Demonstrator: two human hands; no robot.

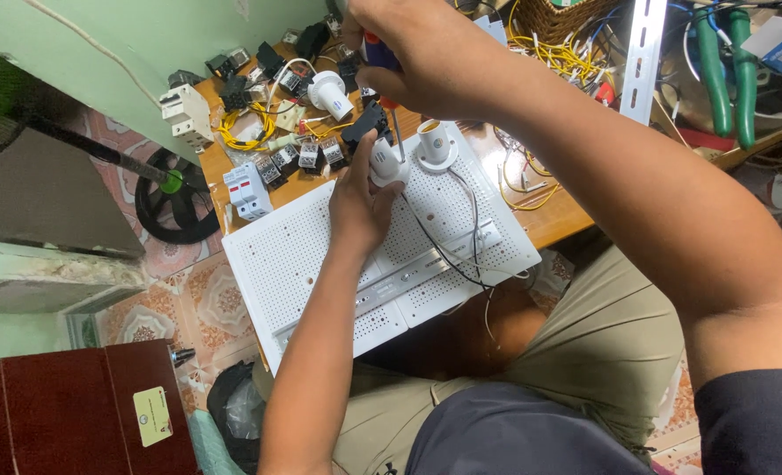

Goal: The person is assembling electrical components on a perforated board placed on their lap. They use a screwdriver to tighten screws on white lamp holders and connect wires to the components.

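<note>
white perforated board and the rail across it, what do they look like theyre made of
The white perforated board looks like matte white plastic, though painted sheet metal is possible: an even, dull surface with a regular grid of small holes. The rail across it looks like bare metal: grey, lightly shiny, with punched slots. The left hand steadies a glossy white lamp holder, probably plastic or ceramic.

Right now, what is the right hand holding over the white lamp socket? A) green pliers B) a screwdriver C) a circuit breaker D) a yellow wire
B: the right hand grips a screwdriver whose shaft points down into the white lamp socket, which the left hand steadies on the perforated board.
</note>
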